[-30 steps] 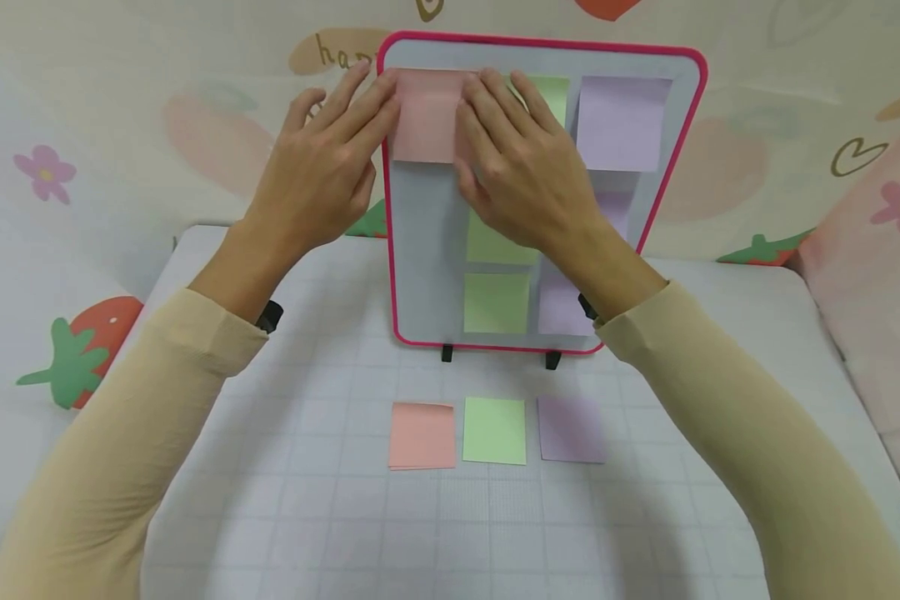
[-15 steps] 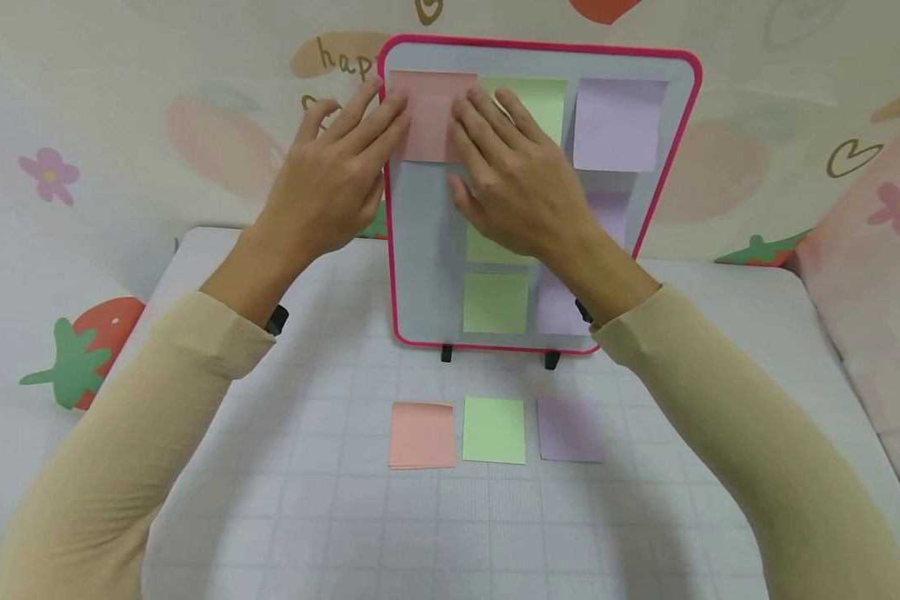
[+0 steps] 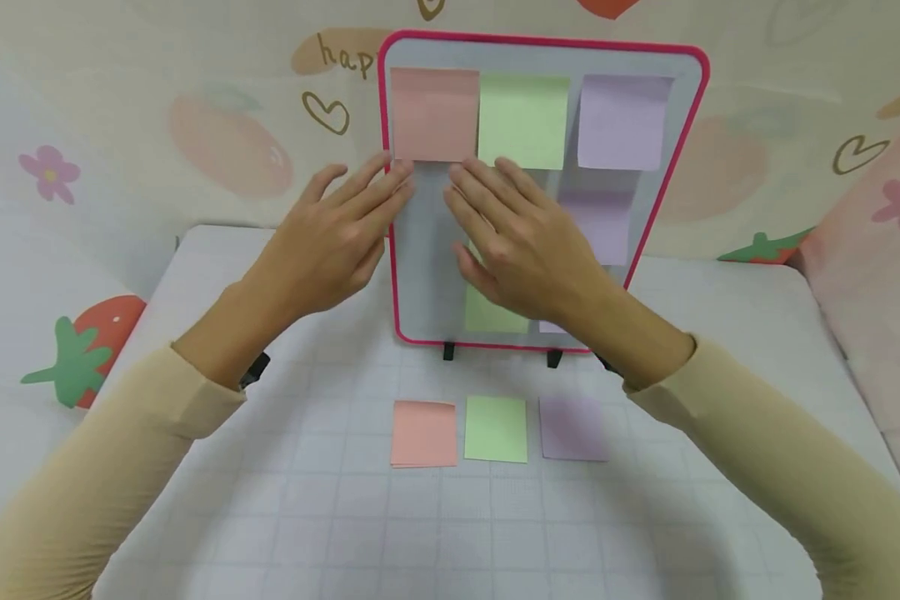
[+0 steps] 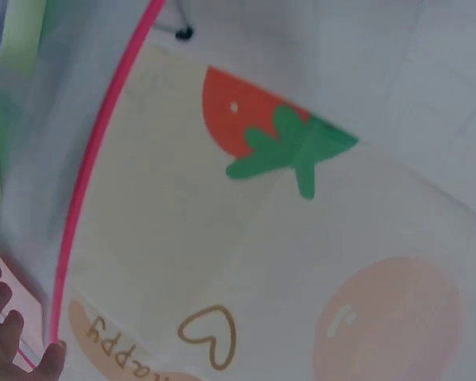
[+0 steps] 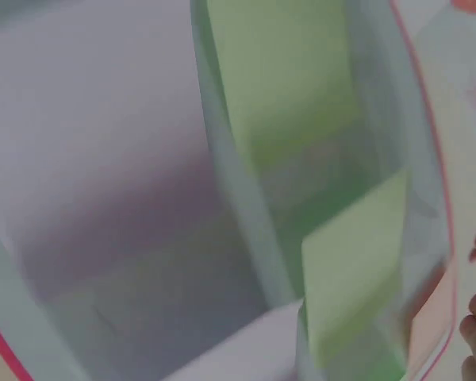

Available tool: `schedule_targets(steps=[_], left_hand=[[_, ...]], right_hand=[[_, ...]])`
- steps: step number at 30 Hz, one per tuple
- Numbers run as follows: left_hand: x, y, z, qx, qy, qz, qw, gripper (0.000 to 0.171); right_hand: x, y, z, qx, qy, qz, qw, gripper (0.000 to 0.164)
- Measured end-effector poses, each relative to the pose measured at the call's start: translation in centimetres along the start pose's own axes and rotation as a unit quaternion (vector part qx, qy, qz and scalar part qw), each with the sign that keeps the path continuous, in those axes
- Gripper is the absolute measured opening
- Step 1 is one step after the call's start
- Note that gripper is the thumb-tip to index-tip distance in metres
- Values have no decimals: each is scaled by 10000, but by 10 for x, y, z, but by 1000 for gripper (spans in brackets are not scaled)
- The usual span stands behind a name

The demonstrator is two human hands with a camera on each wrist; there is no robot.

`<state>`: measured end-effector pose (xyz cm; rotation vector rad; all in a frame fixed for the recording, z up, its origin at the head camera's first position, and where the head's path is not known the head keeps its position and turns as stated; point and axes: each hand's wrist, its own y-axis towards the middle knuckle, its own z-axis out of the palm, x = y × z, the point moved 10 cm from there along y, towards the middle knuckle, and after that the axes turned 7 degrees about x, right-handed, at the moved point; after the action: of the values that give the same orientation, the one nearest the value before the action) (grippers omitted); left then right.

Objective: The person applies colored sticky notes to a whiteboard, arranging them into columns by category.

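A whiteboard (image 3: pixel 427 287) framed in bright pink stands upright, with sticky notes stuck to it in rows. Across its top are a pink sticky note (image 3: pixel 435 114), a green sticky note (image 3: pixel 523 122) and a purple sticky note (image 3: pixel 621 122). Both hands hold nothing, fingers extended. The fingertips of my left hand (image 3: pixel 337 237) are at the pink note's lower left corner, over the board's left edge. My right hand (image 3: pixel 528 246) has its fingertips near that note's lower right corner, and it covers much of the green notes lower down. Fingertips (image 4: pixel 8 337) show at the left wrist view's edge.
On the white gridded table (image 3: pixel 315 517), before the board, lie a pink pad (image 3: pixel 423 435), a green sheet (image 3: pixel 496 429) and a purple sheet (image 3: pixel 573 429) in a row. Black feet (image 3: pixel 448 351) hold the board up. A patterned backdrop (image 3: pixel 232 150) rises behind.
Both hands have slid down from the pink note to its lower edge, leaving its face uncovered. The top green note is now in full view.
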<state>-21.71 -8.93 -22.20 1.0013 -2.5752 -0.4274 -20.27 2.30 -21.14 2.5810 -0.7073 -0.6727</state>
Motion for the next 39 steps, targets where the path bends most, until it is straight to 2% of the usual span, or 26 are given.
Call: schedule_targets(steps=[4,9,13,17,22,27,35,39], left_hand=[[-28,-31,20,537,-192,416,9975,49],[-61,-73,48,1217,-499,813,9880,51],[-82,-101,66,1501,-782,1008,9804,55],[-95,-122,78,1557,-1042,1063,9765,59],[-110,-144,95,1755,-1144,1186,9706,59],[-117,-160,108,2090,-1069,1240,9641,56],[-117,-172,120,2470,-1067,1155,9562,53],[-119,-175,123,2551,-1085,1167,9537,52]], right_hand=[[31,-30,6,164,605,-302,9976,50],[70,-63,28,623,1323,-666,9870,50],[96,-82,46,988,1646,-936,9769,51],[114,-96,64,1290,2004,-994,9661,50],[130,-111,83,1685,2335,-964,9528,52],[139,-120,91,1752,2517,-876,9478,46],[154,-128,110,2228,2667,-841,9339,42],[154,-127,114,2329,2628,-764,9332,32]])
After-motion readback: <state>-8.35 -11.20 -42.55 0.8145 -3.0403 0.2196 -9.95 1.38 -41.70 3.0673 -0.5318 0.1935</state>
